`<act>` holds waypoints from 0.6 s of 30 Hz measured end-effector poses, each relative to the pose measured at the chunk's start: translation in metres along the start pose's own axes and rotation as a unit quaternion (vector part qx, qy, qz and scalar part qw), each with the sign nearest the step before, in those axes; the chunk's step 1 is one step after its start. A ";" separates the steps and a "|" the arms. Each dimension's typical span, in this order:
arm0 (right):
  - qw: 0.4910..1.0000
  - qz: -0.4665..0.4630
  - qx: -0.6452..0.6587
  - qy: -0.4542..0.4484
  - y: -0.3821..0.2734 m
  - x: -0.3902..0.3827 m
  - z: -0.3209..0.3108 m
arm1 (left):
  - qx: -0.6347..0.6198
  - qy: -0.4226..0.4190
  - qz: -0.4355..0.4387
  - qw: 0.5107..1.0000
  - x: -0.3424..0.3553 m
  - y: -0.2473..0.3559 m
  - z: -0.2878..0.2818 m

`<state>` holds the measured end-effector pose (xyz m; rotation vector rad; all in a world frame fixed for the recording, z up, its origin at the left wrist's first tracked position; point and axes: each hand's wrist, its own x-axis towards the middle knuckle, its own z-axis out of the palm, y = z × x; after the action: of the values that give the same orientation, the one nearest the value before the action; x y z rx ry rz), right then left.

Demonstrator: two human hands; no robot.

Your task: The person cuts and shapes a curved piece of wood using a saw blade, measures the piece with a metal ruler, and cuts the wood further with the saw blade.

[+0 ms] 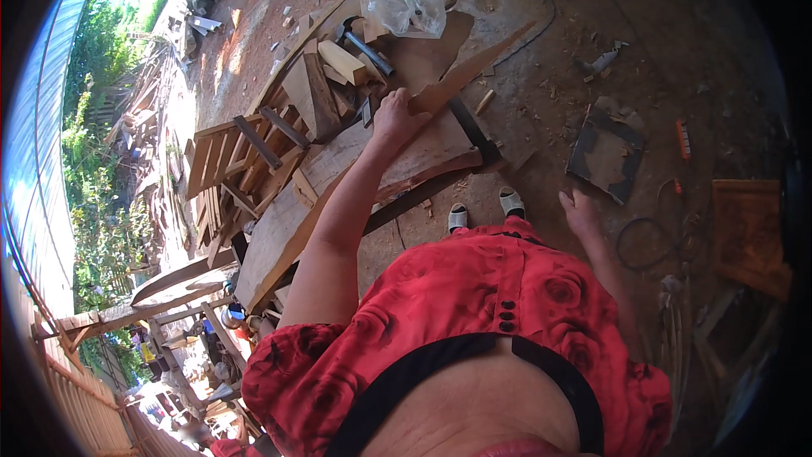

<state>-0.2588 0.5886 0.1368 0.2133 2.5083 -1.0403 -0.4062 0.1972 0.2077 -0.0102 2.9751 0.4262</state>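
A long, thin brown board [457, 76] with a jagged edge lies slanting across a wooden bench top [444, 145]. My left hand [399, 117] grips the board near its middle, fingers closed over it. My right hand [579, 207] hangs low at my right side, fingers loosely apart and empty, near a dark square frame [585, 152] on the floor. Just beyond my left hand are a hammer [379, 62], pale wooden blocks [342, 62] and a clear plastic bag [406, 8].
Stacked wood offcuts [216, 161] crowd the left of the bench. An orange-handled tool [683, 139], cable loops [643, 245] and a carved wooden panel [748, 228] lie at the right. A person in red [227, 447] is partly visible at lower left.
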 end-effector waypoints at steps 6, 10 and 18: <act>0.998 -0.046 0.016 0.028 -0.012 0.011 -0.005 | -0.004 0.011 0.016 1.000 -0.002 0.013 -0.007; 0.996 -0.072 0.002 0.044 -0.016 0.016 -0.001 | 0.094 0.117 0.090 0.985 -0.002 0.005 0.011; 0.993 -0.113 0.039 0.016 -0.083 0.030 -0.004 | 0.074 0.165 0.098 0.979 -0.012 0.010 0.042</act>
<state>-0.3116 0.5316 0.1795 -0.0339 2.5674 -1.2325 -0.3887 0.2181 0.1719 0.2549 3.3446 0.2426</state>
